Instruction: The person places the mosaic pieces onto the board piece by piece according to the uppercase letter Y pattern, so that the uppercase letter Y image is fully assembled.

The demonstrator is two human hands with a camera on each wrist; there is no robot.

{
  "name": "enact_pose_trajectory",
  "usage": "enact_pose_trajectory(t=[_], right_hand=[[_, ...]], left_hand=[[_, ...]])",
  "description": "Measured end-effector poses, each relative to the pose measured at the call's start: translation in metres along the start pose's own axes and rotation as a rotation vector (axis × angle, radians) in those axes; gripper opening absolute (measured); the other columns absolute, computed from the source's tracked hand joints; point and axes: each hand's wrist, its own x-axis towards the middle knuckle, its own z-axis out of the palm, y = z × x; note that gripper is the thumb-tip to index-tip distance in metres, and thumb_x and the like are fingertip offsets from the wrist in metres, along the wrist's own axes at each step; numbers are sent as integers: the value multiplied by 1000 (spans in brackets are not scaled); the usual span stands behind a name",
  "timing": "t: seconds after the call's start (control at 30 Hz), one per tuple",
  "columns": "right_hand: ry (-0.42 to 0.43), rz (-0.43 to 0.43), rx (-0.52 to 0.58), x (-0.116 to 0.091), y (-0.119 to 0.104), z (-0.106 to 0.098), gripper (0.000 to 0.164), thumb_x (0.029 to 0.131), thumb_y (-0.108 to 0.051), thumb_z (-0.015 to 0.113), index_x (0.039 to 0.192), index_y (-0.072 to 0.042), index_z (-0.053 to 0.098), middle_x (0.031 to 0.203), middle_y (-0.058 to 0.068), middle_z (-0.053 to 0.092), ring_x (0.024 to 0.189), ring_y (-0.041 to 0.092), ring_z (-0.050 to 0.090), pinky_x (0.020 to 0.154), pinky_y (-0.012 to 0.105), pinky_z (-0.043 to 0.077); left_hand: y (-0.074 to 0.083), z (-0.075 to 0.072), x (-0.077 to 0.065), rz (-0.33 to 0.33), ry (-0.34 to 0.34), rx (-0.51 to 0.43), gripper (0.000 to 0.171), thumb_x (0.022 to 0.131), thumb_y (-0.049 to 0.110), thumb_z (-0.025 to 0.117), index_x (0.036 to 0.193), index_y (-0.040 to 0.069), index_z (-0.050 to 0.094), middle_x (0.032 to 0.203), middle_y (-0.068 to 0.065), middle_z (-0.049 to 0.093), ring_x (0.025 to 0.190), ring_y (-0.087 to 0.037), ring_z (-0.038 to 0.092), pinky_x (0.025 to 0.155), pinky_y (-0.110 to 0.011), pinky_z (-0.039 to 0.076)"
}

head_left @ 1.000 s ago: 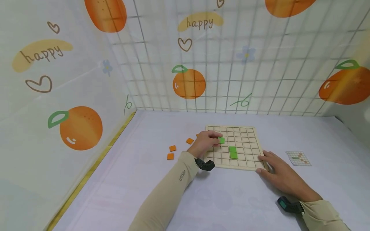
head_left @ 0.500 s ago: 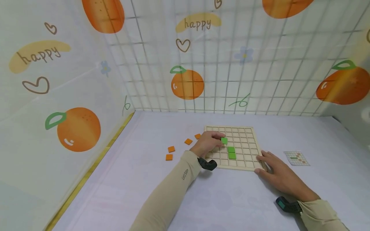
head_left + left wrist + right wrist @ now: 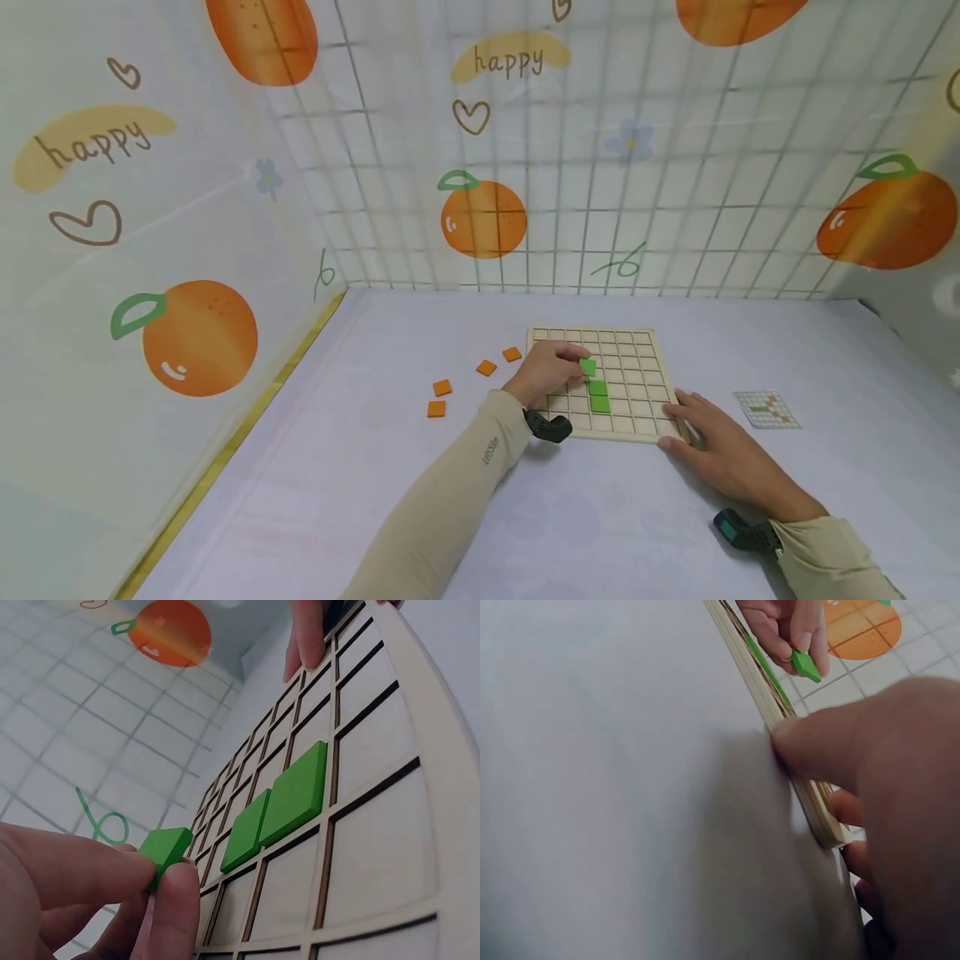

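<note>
In the head view a pale wooden grid board (image 3: 633,387) lies on the table. Two green square tiles (image 3: 600,405) sit in neighbouring cells of it, one behind the other. My left hand (image 3: 546,372) reaches over the board's left part and pinches a third green tile (image 3: 166,851) between thumb and fingertips. That tile is raised above the grid, just behind the two set ones. At the board's near right corner, my right hand (image 3: 723,458) holds the frame, its thumb (image 3: 817,746) against the front edge and fingers at the right side.
Several orange square tiles (image 3: 442,387) lie scattered left of the board. To its right is a small printed card (image 3: 767,409) with a grid pattern in green and orange. A patterned curtain (image 3: 555,183) with oranges rises behind the table.
My left hand has moved slightly right across the board with the pinched green tile, closer to the two set tiles. The right hand stays at the corner.
</note>
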Motion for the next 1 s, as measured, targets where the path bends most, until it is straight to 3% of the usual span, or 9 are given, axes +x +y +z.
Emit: enact_pose_trajectory(t=[0.3,0.53,0.8,1.0], right_hand=[[4,-6,-9,-1,0,-1,73,96,-50,64,145,2,48,158,28,27,145,51,17,108,69,19],[1,4,-11,-1,-1,1,74,96,-52,63,145,2,48,158,28,27,145,51,17,109,69,19],[8,-8,5,0,-1,0,75,96,-52,62,146,2,47,158,28,27,145,50,17,109,69,19],[13,-19,14,-2,-1,-1,73,96,-51,63,145,1,48,158,27,27,145,50,17,108,69,20]], left_hand=[[2,3,0,11,23,126,35,87,-3,72,118,13,75,98,4,66,90,-11,60,81,-28,51],[-1,6,3,-3,35,136,33,87,-1,73,117,13,75,100,3,66,91,-12,58,80,-28,50],[0,9,6,21,81,253,30,89,3,73,116,16,76,98,10,65,91,-9,58,82,-30,48],[1,11,9,10,78,298,33,88,2,71,117,17,76,97,10,67,90,-9,58,81,-30,48]])
